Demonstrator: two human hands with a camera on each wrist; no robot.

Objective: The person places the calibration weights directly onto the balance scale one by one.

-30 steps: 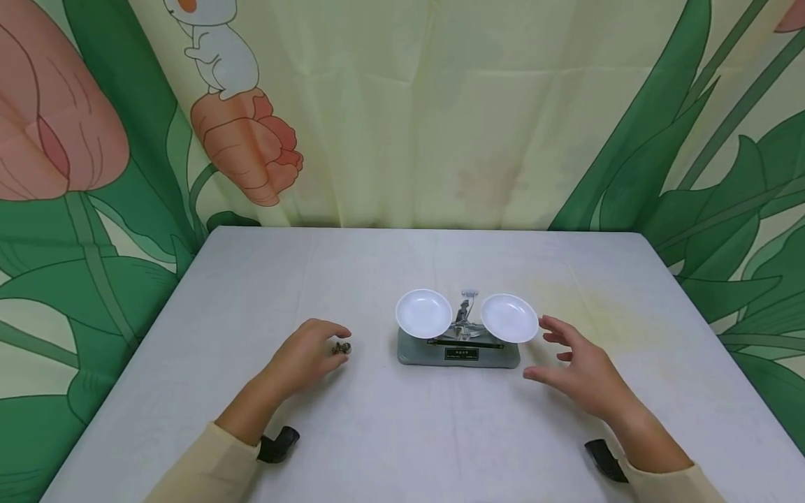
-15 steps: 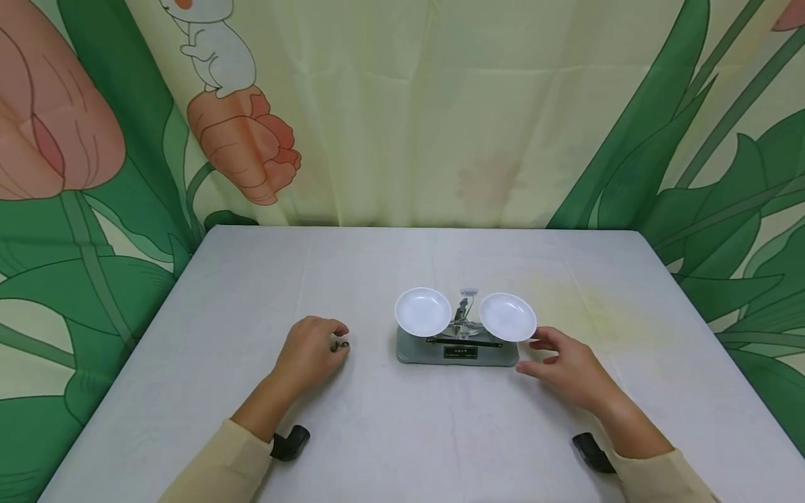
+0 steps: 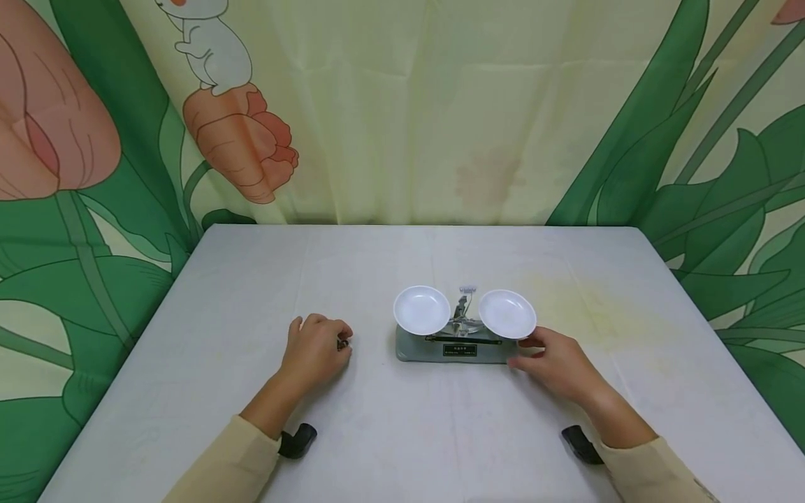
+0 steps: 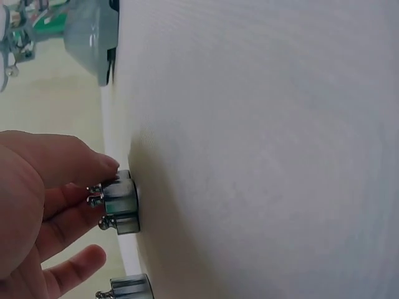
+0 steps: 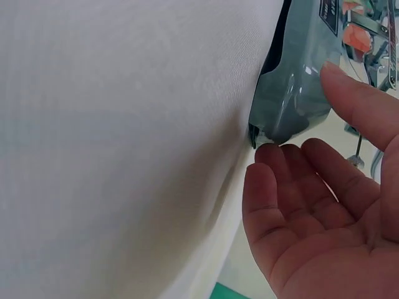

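Observation:
A balance scale (image 3: 415, 349) with a grey base stands on the white-covered table, a white pan on each side. My right hand (image 3: 562, 367) is at its right end. In the right wrist view the thumb (image 5: 349, 93) lies along the front of the base (image 5: 290, 93), and the curled fingertips meet its end. Left of the scale, my left hand (image 3: 314, 353) is lowered to the table, thumb and fingers around small metal weights (image 4: 121, 202) with knobs. Another weight (image 4: 132, 288) stands close by the fingers in the left wrist view. From the head, the hand mostly hides the weights.
The left pan (image 3: 421, 309) and right pan (image 3: 506, 314) sit high on the scale, between the hands. A printed curtain (image 3: 402, 126) hangs behind the table's far edge. A black wrist strap piece (image 3: 298, 441) juts out beneath the left wrist.
My right hand has moved left, up to the scale's base, and its fingers have closed in. My left hand has drawn its fingers closer around the weights, which show less now.

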